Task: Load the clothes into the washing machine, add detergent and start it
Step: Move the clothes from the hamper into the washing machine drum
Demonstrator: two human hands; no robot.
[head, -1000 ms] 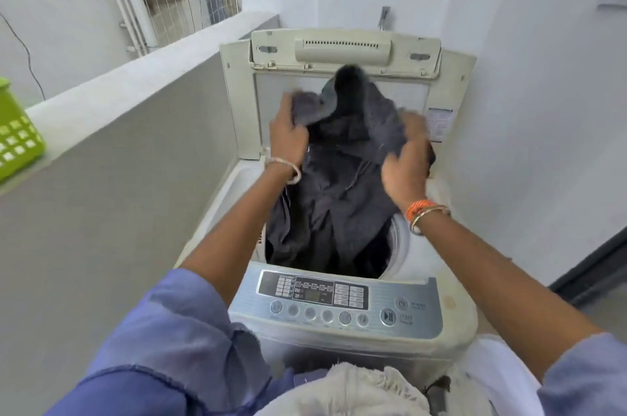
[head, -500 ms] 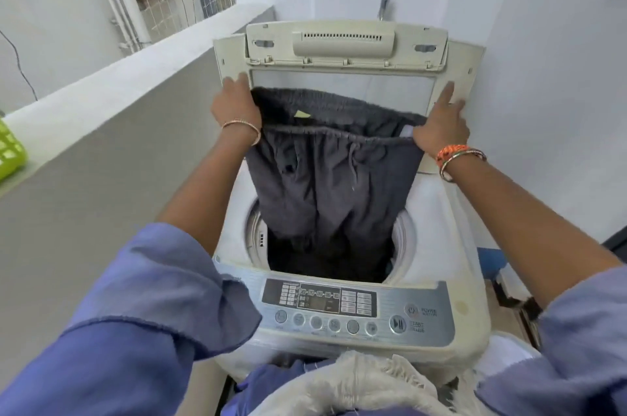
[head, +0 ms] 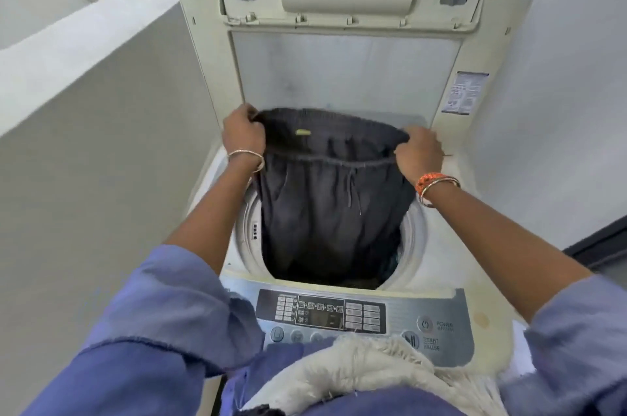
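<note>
A white top-loading washing machine (head: 451, 242) stands in front of me with its lid (head: 342, 52) raised upright. Dark grey trousers (head: 325, 202) with an elastic waistband hang over the round drum opening, their lower part down inside the drum. My left hand (head: 242, 134) grips the left end of the waistband. My right hand (head: 419, 152) grips the right end. The waistband is stretched between both hands just above the back of the opening. The control panel (head: 366, 317) with power and start/pause buttons runs along the front edge.
A grey half-wall with a white ledge (head: 84, 49) runs close along the left of the machine. A white wall (head: 559, 93) is close on the right. A cream fringed cloth (head: 369, 371) lies bunched at my chest, over the panel's front.
The bunched garment was spread by its waistband between both hands, then lowered from lid height to just above the drum opening. Both hands came down and closer in.
</note>
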